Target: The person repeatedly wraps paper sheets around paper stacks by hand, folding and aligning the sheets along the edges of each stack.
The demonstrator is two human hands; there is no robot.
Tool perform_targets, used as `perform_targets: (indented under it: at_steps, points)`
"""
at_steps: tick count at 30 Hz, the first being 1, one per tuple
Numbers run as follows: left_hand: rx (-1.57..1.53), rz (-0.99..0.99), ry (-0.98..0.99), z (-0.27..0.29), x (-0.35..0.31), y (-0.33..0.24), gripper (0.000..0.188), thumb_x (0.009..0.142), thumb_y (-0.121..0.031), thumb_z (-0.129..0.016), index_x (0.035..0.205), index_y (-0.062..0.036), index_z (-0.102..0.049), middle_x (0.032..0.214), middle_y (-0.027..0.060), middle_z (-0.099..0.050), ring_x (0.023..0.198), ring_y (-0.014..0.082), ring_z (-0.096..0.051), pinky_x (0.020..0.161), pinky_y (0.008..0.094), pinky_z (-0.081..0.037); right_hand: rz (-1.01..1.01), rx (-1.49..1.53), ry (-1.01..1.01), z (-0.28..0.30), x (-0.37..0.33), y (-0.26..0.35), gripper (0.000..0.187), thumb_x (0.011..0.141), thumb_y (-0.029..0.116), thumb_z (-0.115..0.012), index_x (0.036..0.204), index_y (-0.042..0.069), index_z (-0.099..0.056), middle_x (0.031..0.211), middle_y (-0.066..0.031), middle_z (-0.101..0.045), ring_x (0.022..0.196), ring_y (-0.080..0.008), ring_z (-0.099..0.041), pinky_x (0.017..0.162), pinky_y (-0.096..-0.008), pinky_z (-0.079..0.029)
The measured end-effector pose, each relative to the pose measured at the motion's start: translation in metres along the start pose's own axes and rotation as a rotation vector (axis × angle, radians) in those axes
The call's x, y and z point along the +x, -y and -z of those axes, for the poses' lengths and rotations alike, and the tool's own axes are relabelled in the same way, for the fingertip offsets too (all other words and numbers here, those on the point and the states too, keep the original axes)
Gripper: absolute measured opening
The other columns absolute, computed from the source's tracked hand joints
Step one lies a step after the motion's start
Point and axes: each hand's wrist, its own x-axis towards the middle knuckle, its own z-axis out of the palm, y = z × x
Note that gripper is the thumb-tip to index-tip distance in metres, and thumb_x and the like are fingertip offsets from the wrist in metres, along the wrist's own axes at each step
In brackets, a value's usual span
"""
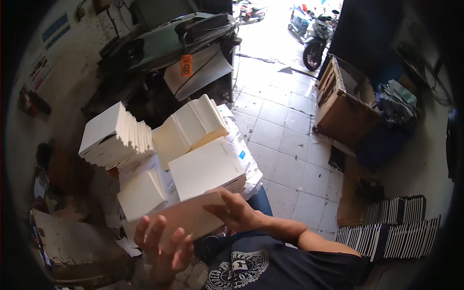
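Observation:
My right hand grips a thin cream book block by its right end, thumb on top. The block is slightly blurred and tilted in front of my body. My left hand is raised at the block's lower left edge, fingers spread; whether they touch it I cannot tell. Just beyond lies a thick cream paper stack. Farther back is a staggered pile of cream book blocks. To the left stands a tall white-topped pile, and a smaller block lies nearer me.
White printed wrapping lies under the piles. A dark machine stands behind them. On the right are a wooden crate and rows of stacked dark-covered books. Tiled floor runs to a bright doorway with motorcycles outside.

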Motion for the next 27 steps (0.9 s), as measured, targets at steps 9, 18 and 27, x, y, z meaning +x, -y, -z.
perform_targets:
  at_steps: [9,18,27]
  points:
    - [-0.248,0.461,0.179,-0.110,-0.085,0.000,0.021,0.087,-0.008,-0.073,0.107,-0.0023,-0.070,0.095,0.0123,-0.070,0.084,0.0303,-0.066,0.077,0.0392,-0.050,-0.255,-0.038,-0.246,-0.010,-0.085,-0.065,0.022,0.099,0.007,-0.058,0.120,0.003,-0.058,0.087,-0.0206,-0.070,0.083,-0.0305,-0.073,0.070,-0.0364,-0.054]
    - [-0.192,0.595,0.051,-0.101,-0.101,-0.025,0.022,0.091,-0.014,-0.070,0.107,0.0020,-0.069,0.098,0.0173,-0.070,0.086,0.0304,-0.067,0.079,0.0387,-0.052,-0.297,-0.119,-0.082,-0.021,-0.069,-0.063,0.011,0.092,0.008,-0.066,0.091,-0.002,-0.063,0.074,-0.0173,-0.062,0.062,-0.0255,-0.063,0.058,-0.0351,-0.048]
    - [-0.534,0.253,0.144,-0.095,-0.083,-0.007,0.016,0.078,-0.009,-0.082,0.089,-0.0076,-0.070,0.094,0.0036,-0.073,0.099,0.0259,-0.066,0.086,0.0406,-0.048,-0.268,-0.324,0.098,0.061,-0.069,-0.050,0.007,0.085,0.004,-0.073,0.091,0.005,-0.076,0.074,-0.0106,-0.066,0.069,-0.0192,-0.063,0.065,-0.0325,-0.050]
